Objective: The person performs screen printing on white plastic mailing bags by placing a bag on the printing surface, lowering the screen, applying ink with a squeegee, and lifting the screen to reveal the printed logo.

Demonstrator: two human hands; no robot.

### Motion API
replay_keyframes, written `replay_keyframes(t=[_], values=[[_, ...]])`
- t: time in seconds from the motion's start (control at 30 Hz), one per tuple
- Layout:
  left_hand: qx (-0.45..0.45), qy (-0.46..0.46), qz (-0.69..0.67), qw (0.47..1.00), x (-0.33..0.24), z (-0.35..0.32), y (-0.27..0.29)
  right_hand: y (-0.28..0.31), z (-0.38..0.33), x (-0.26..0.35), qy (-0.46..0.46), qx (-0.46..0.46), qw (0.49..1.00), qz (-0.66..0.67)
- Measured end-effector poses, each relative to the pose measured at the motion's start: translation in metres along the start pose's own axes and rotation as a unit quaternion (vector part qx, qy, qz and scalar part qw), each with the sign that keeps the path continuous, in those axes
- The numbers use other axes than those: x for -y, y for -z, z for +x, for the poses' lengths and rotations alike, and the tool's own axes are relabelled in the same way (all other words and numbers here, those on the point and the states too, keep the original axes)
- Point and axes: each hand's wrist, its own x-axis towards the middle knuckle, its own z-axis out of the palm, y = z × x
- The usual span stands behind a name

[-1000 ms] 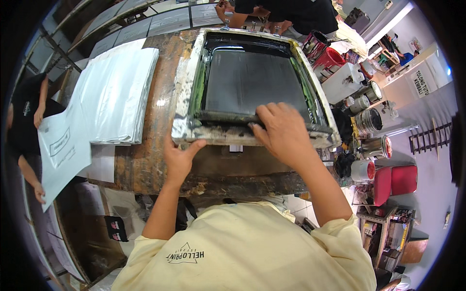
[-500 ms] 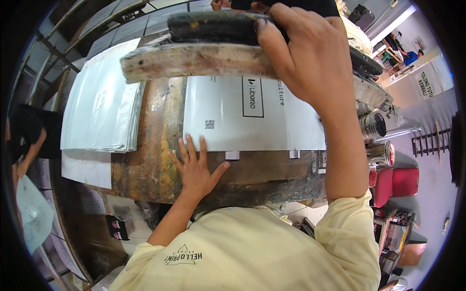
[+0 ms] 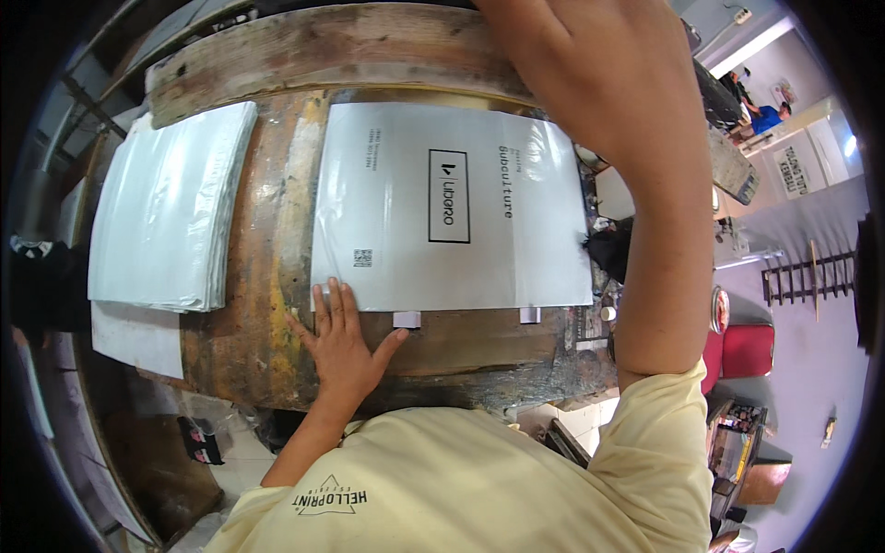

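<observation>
A white plastic mailer bag (image 3: 406, 184) with a fresh black print lies flat on the worn wooden table (image 3: 258, 323). My left hand (image 3: 343, 343) rests flat on the table, fingers spread, its fingertips on the bag's near left corner. My right hand (image 3: 581, 83) is raised high at the upper edge of the view, on the lifted wooden screen frame (image 3: 323, 46). The frame tilts up over the far side of the bag. The fingers of my right hand run out of the picture.
A stack of blank white bags (image 3: 166, 203) lies left of the printed one. Two small tape tabs (image 3: 407, 319) sit at the bag's near edge. A black rag (image 3: 608, 249) and small pots crowd the table's right end. A red container (image 3: 747, 350) stands beyond.
The screen frame lay flat on the table one second ago. My right hand has swung it up and away, uncovering the printed bag. My left hand has moved onto the bag's corner.
</observation>
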Motion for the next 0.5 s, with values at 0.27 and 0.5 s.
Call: replay_keyframes(t=[0.27, 0.5], values=[[-0.225, -0.138, -0.13, 0.956, -0.017, 0.038, 0.048, -0.01, -0.015, -0.015, 0.035, -0.118, 0.981, 0.15], [-0.286, -0.11, -0.332, 0.892, -0.048, 0.067, 0.112, -0.024, -0.017, -0.03, 0.048, -0.093, 0.992, 0.067]])
